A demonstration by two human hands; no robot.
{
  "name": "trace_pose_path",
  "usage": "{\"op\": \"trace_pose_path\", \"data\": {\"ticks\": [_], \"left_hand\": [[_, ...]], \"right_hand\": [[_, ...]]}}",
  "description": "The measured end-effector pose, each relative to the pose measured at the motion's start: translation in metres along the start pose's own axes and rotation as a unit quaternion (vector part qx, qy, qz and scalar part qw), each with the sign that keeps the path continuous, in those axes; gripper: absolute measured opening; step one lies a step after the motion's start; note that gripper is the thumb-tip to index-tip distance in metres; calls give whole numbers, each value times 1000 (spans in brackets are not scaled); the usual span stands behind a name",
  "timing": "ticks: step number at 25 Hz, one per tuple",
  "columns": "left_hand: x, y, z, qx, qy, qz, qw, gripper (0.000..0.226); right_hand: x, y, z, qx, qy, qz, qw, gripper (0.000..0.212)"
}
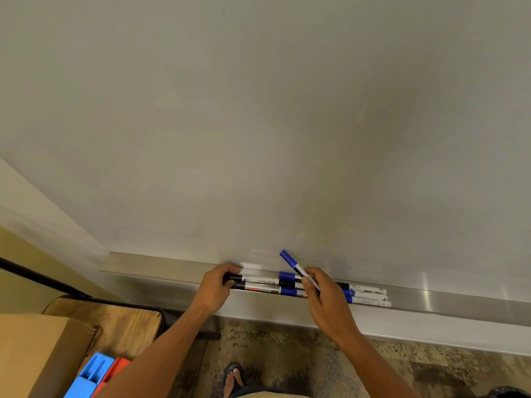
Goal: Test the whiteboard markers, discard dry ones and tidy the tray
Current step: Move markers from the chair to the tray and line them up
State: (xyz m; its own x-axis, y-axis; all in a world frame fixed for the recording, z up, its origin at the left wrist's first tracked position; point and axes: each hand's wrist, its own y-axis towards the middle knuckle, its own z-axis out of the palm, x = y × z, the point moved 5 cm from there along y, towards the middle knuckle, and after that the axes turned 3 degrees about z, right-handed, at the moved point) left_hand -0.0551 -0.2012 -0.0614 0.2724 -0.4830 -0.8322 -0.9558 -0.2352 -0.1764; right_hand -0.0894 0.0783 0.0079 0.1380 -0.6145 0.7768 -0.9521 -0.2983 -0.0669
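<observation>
Left hand (217,285) grips black caps of markers (258,284) lying in tray (459,300) below whiteboard (258,124). Right hand (323,294) pinches blue marker (296,267), cap tilted up-left, over the right-hand row.

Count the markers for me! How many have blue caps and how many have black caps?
Blue-capped markers: 5 (one is held up in the right hand)
Black-capped markers: 4 (the left hand holds two)
Total: 9 in view. The hands may hide more.
</observation>
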Motion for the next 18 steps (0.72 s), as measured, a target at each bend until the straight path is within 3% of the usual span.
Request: {"op": "trace_pose_path", "data": {"ticks": [3, 6, 13, 18], "left_hand": [[-2, 0, 2, 2, 2, 11, 1000, 44], [-7, 2, 3, -1, 23, 33, 999, 37], [-24, 6, 26, 20, 240, 193, 951, 28], [-24, 6, 31, 31, 254, 196, 947, 31]], "right_hand": [[2, 0, 0, -3, -1, -3, 1000, 31], [1, 3, 2, -6, -13, -21, 1000, 23], [-2, 13, 14, 5, -50, -36, 998, 21], [-2, 14, 13, -1, -47, -28, 998, 21]]}}
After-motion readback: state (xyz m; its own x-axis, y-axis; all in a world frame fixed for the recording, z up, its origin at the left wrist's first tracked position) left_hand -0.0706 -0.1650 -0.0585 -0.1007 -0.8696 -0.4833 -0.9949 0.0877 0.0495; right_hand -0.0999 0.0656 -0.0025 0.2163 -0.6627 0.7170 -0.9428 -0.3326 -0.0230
